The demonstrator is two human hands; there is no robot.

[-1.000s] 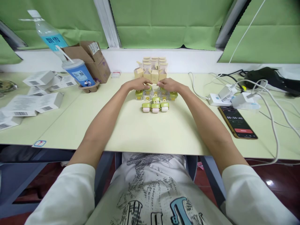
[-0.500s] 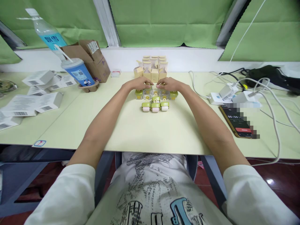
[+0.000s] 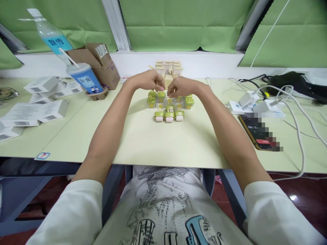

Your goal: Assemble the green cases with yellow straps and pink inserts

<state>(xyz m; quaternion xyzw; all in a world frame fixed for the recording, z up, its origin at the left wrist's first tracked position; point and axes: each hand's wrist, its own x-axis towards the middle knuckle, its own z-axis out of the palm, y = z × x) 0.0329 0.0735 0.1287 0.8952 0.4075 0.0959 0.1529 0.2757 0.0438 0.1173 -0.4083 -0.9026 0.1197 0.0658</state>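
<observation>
My left hand [image 3: 144,80] and my right hand [image 3: 184,86] hover close together over the middle of the table [image 3: 163,143], fingers curled into pinches. What the fingertips hold is hidden. Between them shows a small yellow carton [image 3: 168,81], the front one of a cluster of yellow cartons [image 3: 168,65] by the wall. Just below the hands stands a row of clear cubes with green lids [image 3: 160,99]. In front of that row lie three green-and-white pieces [image 3: 169,117] side by side.
A blue paper cup with a straw [image 3: 85,80], a water bottle [image 3: 51,34] and an open cardboard box [image 3: 102,61] stand at the left back. White barcoded cartons [image 3: 38,112] lie far left. A phone [image 3: 258,131], a power strip [image 3: 236,107] and cables [image 3: 296,115] lie right.
Both hands have risen off the row of green-lidded cubes and moved back toward the yellow cartons, fingers drawn into pinches. The cubes' lids now show.
</observation>
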